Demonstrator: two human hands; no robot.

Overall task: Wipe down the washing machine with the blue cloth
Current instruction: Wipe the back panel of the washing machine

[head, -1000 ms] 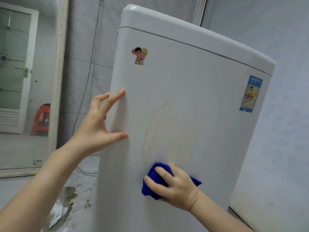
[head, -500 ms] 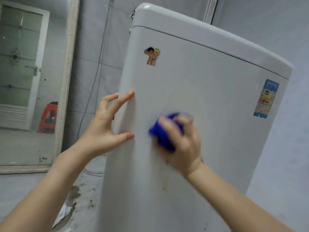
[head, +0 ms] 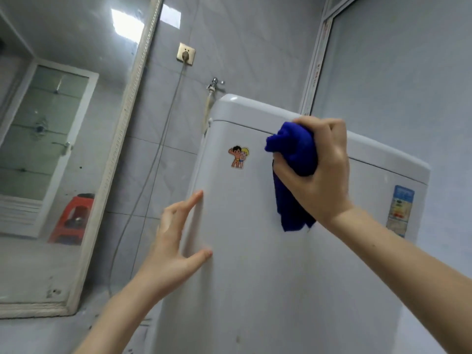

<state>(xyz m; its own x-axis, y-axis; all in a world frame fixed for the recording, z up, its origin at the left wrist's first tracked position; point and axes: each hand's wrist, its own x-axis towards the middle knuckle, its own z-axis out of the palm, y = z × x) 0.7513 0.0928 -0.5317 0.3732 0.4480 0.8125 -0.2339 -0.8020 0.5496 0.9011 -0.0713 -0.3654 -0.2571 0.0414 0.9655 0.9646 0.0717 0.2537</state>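
From the head view I count one washing machine point(head: 255, 264) filling centre frame, two stickers on it, and one blue cloth point(head: 293, 159) bunched in my right hand point(head: 316, 169) at upper centre. My left hand point(head: 173, 251), fingers spread, presses its left edge.

Bare panel point(head: 255, 264) below; sticker point(head: 238, 157) and label point(head: 401, 210) flank it

No words can be read. The washing machine point(head: 255, 251) has a blurry blue label point(head: 400, 210) on its right and a cartoon sticker point(head: 238, 156) on its left.
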